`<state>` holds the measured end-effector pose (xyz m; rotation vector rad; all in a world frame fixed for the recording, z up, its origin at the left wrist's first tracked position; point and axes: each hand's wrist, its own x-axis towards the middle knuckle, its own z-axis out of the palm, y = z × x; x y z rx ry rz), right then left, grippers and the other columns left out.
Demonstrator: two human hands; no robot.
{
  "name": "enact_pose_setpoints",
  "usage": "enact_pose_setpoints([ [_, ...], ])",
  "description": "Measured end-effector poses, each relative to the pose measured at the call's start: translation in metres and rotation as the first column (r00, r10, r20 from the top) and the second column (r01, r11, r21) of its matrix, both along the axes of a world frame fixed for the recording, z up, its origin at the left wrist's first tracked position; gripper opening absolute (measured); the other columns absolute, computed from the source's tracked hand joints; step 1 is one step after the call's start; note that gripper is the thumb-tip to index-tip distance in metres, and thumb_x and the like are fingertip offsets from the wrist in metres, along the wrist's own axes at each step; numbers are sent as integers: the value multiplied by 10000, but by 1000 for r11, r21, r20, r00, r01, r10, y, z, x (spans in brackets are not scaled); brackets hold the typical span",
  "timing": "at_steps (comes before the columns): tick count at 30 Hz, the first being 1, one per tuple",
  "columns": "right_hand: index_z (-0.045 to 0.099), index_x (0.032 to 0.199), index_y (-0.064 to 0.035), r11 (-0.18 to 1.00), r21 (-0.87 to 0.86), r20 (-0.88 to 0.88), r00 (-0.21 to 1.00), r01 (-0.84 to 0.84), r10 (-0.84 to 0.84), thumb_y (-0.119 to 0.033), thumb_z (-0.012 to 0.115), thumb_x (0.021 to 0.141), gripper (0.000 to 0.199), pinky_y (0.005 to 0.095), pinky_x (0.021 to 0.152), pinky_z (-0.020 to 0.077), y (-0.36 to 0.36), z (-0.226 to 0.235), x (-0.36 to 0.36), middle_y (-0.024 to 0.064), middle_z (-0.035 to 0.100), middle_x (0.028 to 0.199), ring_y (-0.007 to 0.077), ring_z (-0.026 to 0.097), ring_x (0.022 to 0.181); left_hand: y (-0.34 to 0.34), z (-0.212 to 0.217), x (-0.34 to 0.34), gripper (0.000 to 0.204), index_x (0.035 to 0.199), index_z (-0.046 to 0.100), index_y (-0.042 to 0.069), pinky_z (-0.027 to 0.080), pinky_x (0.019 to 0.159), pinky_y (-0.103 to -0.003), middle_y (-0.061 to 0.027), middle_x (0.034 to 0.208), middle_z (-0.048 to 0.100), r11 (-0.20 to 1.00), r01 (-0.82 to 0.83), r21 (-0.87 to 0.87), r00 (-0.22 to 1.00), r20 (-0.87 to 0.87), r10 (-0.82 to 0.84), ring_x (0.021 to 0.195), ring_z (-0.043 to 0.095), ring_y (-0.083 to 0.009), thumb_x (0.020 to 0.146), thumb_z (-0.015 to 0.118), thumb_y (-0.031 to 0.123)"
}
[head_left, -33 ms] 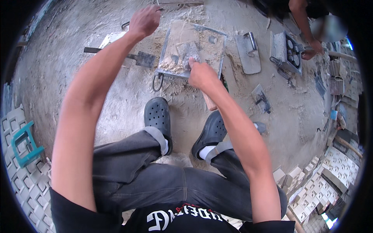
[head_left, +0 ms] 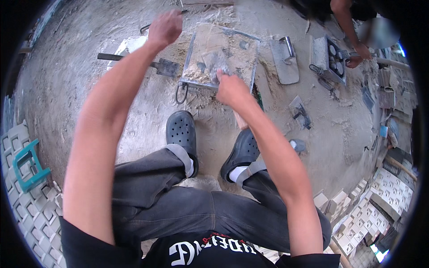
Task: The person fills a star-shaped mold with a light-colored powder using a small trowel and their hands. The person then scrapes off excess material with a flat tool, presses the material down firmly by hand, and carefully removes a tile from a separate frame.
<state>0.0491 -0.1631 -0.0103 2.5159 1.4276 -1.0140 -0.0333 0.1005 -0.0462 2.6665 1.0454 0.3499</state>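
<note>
My right hand [head_left: 233, 90] grips a trowel by its wooden handle [head_left: 240, 119], the handle's end showing below the fist. The trowel's grey, dusty blade [head_left: 215, 61] lies over a metal-edged mould box [head_left: 190, 56] filled with pale sandy material. Past the box's left side, my left hand [head_left: 165, 29] is raised with curled fingers, blurred by motion. A thin rod [head_left: 182, 4] shows just beyond that hand; whether the fingers hold it is hidden. Near my left forearm lies a flat blade with a long dark handle [head_left: 167, 68]. A wire loop [head_left: 181, 93] hangs at the box's near left corner.
On the floor to the right lie a plastering trowel [head_left: 284, 62] and a smaller trowel [head_left: 300, 112]. Farther right, a co-worker's hand [head_left: 357, 58] is at a metal box with round cups [head_left: 335, 60]. A teal stool [head_left: 30, 165] and patterned tiles [head_left: 375, 210] flank me.
My left hand has shifted slightly, while my right hand and the trowel stay nearly in place. The co-worker's dark tool has moved left onto the box with cups.
</note>
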Motion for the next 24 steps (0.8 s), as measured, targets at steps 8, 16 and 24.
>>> enact_pose_setpoints([
  [8, 497, 1425, -206, 971, 23, -52, 969, -240, 241, -87, 503, 845, 592, 488, 831, 545, -43, 33, 11, 189, 692, 1055, 375, 671, 983, -124, -48, -48, 447, 1269, 559, 66, 412, 1034, -452, -174, 1289, 590, 812, -441, -382, 840, 143, 523, 1219, 538, -341, 989, 398, 375],
  [16, 435, 1479, -262, 987, 76, 128, 983, -139, 129, -30, 527, 764, 757, 434, 862, 545, 58, 6, 90, 230, 671, 1139, 344, 676, 1020, -174, -61, -40, 502, 1345, 493, -13, 380, 1069, -409, -219, 1331, 547, 779, -494, -385, 666, 408, 624, 1247, 508, -362, 1001, 411, 343],
  [24, 486, 1448, -221, 968, -97, -147, 965, -231, 216, 9, 496, 725, 759, 407, 807, 549, 78, 20, 61, 270, 689, 923, 347, 700, 757, -166, -72, -68, 489, 1282, 537, -6, 377, 1055, -432, -224, 1298, 567, 647, -537, -541, 490, 424, 761, 1233, 509, -375, 1005, 336, 344],
])
